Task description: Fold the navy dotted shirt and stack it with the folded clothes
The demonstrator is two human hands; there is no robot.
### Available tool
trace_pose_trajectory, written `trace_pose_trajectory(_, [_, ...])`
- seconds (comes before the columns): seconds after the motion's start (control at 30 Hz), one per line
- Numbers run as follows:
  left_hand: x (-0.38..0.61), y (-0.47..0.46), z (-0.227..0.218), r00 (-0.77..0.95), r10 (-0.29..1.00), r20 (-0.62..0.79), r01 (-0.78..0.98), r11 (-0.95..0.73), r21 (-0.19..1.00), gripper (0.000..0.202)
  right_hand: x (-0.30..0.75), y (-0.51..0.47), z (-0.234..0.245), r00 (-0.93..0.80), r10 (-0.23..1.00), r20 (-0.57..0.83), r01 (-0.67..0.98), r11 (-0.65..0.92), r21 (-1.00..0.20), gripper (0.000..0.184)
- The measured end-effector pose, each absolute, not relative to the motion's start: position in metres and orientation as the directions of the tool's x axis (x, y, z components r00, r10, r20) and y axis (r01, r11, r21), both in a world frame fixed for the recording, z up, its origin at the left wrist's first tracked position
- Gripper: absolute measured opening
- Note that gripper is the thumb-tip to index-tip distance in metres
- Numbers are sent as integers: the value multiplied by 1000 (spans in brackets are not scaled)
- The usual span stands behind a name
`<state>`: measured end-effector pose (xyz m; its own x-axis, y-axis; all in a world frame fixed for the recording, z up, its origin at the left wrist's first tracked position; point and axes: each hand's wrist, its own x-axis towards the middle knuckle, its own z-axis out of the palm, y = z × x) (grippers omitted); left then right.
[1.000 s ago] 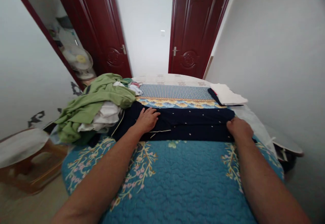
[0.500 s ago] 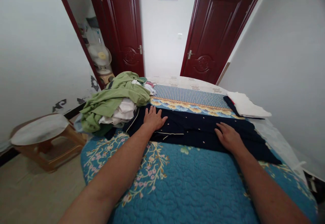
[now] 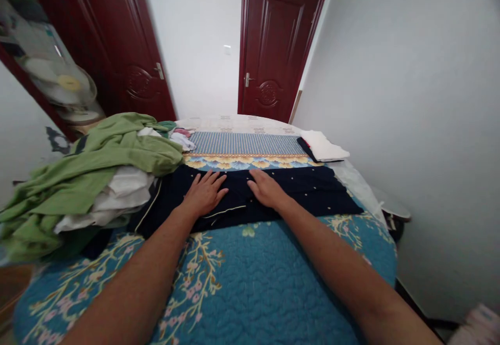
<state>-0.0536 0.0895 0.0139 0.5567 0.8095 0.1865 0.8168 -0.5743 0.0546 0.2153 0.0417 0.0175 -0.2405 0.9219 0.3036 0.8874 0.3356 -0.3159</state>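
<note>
A dark navy garment [image 3: 312, 191] with small pale dots and cream piping lies folded in a long strip across the bed-like quilted cover. My left hand [image 3: 203, 194] rests flat on its left part, fingers spread, just above a line of piping. Near the garment's middle, my right hand [image 3: 266, 187] lies palm down on the cloth with its fingers extended. Neither hand grips the fabric. The garment's left end touches a heap of loose clothes, with a green garment [image 3: 101, 147] on top and white cloth [image 3: 125, 188] showing underneath.
A blue quilted cover [image 3: 273, 277] with floral sprigs lies under the garment. At the back right sits a folded white cloth [image 3: 324, 146] on a dark one. Beyond the rounded far edge are a wall and two dark red doors [image 3: 273, 48]. A fan [image 3: 64, 82] stands at left.
My right hand has slid left along the navy garment, closer to my left hand. The left hand stays at about the same place on the cloth. The view has turned to the right.
</note>
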Motion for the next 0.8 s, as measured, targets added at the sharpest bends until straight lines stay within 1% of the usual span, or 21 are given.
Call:
trace_pose_trajectory(0.07, [-54, 91, 7, 510, 849, 137, 854, -519, 42, 73, 195, 52, 15, -252, 950, 186, 893, 302, -332, 60])
trace_pose_trajectory(0.17, [-56, 97, 0, 434, 893, 118, 899, -438, 2, 86, 188, 60, 11, -214, 972, 101, 912, 236, -336, 67])
trace_pose_trajectory(0.3, [-58, 104, -5, 381, 918, 109, 924, -380, -31, 100, 219, 60, 6, -116, 989, 96, 936, 141, -323, 76])
trace_pose_trajectory(0.5, [-59, 107, -9, 298, 946, 131, 954, -299, -11, 117, 306, 54, -1, 81, 994, 69, 962, -60, -266, 81])
trace_pose_trajectory(0.6, [-59, 107, -8, 258, 958, 125, 966, -259, -5, 118, 355, 52, -3, 184, 981, 58, 959, -166, -231, 79])
trace_pose_trajectory(0.7, [-59, 105, -5, 232, 964, 128, 973, -232, -14, 115, 401, 49, -2, 287, 956, 54, 943, -272, -194, 75])
trace_pose_trajectory(0.8, [-58, 103, -2, 231, 964, 132, 973, -229, -26, 112, 438, 47, -2, 372, 925, 78, 920, -356, -163, 72])
